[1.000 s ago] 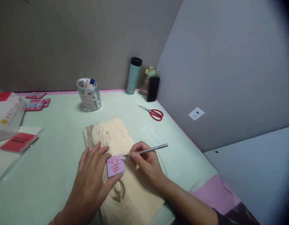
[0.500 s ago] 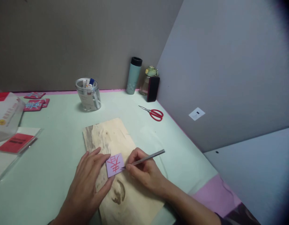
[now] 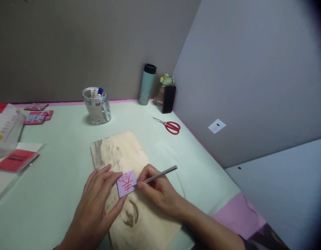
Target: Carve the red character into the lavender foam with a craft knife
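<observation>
A small purple carving block (image 3: 127,184) bears a red-drawn character and lies on a wooden board (image 3: 135,147). My left hand (image 3: 100,198) grips the block's left side, thumb at its lower edge and fingertips at its upper corner. My right hand (image 3: 157,187) is closed round a slim metal craft knife (image 3: 164,172), held like a pen, its handle slanting up to the right. The dark blade reaches the block's right part, beside the red lines. My fingertips partly cover the blade.
Red-handled scissors (image 3: 172,127) lie beyond the board. At the back stand a clear jar with pens (image 3: 98,109), a teal tumbler (image 3: 147,85), a green-lidded bottle (image 3: 159,93) and a phone (image 3: 169,99). Red carved pieces (image 3: 35,118) and a white bag (image 3: 8,128) are at left.
The knife's tip has moved slightly left onto the block, and its handle end has shifted left too. My left hand keeps its grip; the whole view has shifted a little.
</observation>
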The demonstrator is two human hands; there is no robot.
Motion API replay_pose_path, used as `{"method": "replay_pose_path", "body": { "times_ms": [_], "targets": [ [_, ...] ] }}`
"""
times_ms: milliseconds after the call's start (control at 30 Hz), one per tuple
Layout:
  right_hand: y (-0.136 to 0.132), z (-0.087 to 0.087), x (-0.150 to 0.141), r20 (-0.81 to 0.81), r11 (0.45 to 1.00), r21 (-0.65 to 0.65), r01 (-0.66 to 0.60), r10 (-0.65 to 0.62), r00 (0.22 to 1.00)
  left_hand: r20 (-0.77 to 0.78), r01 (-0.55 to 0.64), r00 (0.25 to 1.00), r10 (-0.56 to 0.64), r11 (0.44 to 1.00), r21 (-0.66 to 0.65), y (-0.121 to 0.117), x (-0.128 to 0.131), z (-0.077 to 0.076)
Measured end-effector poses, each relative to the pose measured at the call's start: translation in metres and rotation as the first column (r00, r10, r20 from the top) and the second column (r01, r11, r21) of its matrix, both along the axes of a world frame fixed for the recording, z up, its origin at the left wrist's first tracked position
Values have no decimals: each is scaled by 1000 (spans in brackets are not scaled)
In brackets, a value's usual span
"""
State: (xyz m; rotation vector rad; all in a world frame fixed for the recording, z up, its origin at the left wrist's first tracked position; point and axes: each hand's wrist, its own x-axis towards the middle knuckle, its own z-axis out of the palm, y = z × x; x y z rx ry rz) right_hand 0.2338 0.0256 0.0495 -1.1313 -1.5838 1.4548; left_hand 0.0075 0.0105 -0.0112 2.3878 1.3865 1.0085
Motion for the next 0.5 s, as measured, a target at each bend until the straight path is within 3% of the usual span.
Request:
{"method": "replay_pose_path", "body": {
  "times_ms": [500],
  "targets": [
    [0, 0, 0, 52, 999, 33, -3, 2, 999, -11, 1, 1000, -1, 1000, -10, 0, 0, 2]
  ]
}}
